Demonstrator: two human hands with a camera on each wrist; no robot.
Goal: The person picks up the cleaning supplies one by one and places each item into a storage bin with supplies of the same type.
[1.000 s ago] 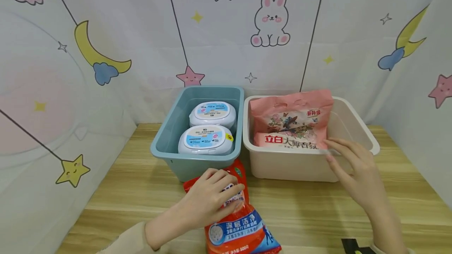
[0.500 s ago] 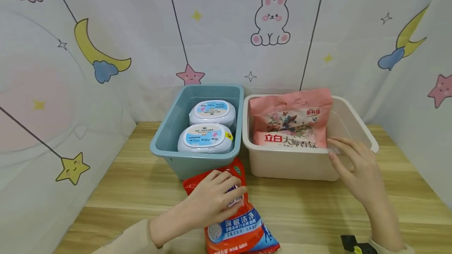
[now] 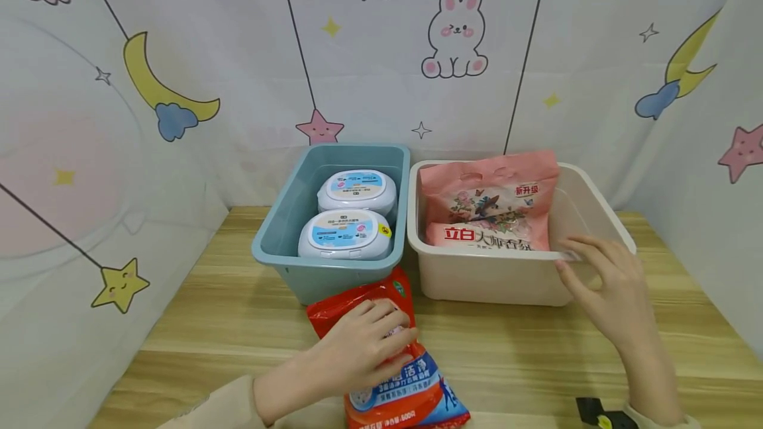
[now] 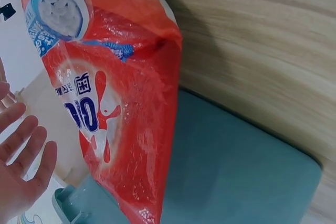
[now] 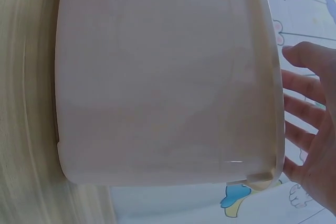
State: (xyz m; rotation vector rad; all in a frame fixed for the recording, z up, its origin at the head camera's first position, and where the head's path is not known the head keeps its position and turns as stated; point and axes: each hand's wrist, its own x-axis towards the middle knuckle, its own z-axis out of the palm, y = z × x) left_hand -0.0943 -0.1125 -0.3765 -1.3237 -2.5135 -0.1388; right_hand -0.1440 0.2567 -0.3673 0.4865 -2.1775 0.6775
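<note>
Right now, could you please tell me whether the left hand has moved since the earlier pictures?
Yes, slightly: in the head view, the left hand has shifted down the picture, away from the blue bin.

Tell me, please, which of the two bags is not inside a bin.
The red bag: in the head view it is beneath the left hand, in front of the blue bin. The pink bag, by contrast, sits inside the cream bin.
</note>
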